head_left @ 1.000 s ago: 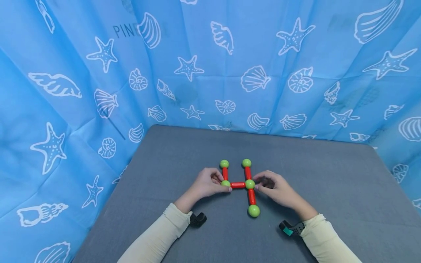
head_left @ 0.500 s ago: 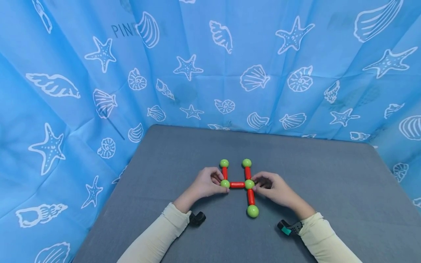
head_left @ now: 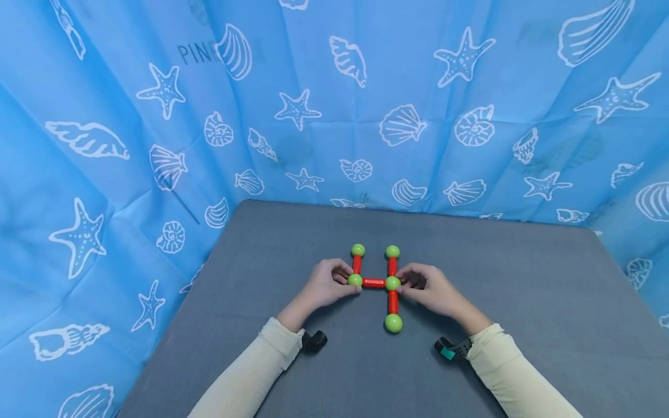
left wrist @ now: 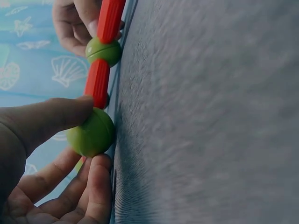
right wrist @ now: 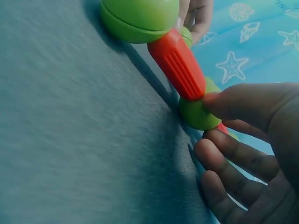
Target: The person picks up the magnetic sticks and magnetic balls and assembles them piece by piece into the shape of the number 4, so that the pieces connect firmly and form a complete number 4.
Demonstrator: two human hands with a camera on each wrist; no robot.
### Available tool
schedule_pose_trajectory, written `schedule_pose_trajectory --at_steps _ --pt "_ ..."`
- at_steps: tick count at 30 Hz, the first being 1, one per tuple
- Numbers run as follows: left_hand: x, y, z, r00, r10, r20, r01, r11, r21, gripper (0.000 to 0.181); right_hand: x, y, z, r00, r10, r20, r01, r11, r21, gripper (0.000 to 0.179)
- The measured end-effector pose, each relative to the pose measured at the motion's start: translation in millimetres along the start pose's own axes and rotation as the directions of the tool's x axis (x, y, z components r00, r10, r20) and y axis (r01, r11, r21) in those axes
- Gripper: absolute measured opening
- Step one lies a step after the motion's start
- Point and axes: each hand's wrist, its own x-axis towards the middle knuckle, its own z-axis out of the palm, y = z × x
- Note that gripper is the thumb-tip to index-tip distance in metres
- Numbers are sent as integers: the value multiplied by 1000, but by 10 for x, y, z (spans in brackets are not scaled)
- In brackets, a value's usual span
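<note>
Green balls joined by red rods form a flat toy frame shaped like a 4. My left hand (head_left: 324, 285) pinches the left corner ball (head_left: 355, 281) between thumb and fingers, also seen close up in the left wrist view, where the same ball (left wrist: 91, 134) sits by the cloth. The junction ball (head_left: 393, 283) is pinched by my right hand (head_left: 435, 290), its thumb near the end of a red rod (right wrist: 180, 65). A red crossbar rod (head_left: 374, 283) links both held balls. Two far balls, left (head_left: 358, 249) and right (head_left: 392, 251), and one near ball (head_left: 394, 323) end the other rods.
A grey cloth-covered table (head_left: 522, 302) lies under the frame. Behind it and along the left hangs a blue curtain (head_left: 324, 145) with white shells and starfish. Black straps with cameras, left (head_left: 315, 342) and right (head_left: 452, 349), are on the wrists.
Both hands have shifted the frame a little farther from the person. Its right-hand column has turned slightly and now stands straighter in the head view. Both grips stay on the same balls.
</note>
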Motion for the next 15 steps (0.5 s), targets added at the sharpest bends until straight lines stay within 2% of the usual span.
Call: schedule_pose_trajectory --at_steps 9,15 --pt "276 -60 -8 998 1 -64 -2 1000 -15 32 222 78 -59 998 28 -54 -31 999 -45 23" --pt "351 -73 -4 996 -22 -90 20 999 -33 32 293 100 -62 995 64 -72 -69 995 -65 23"
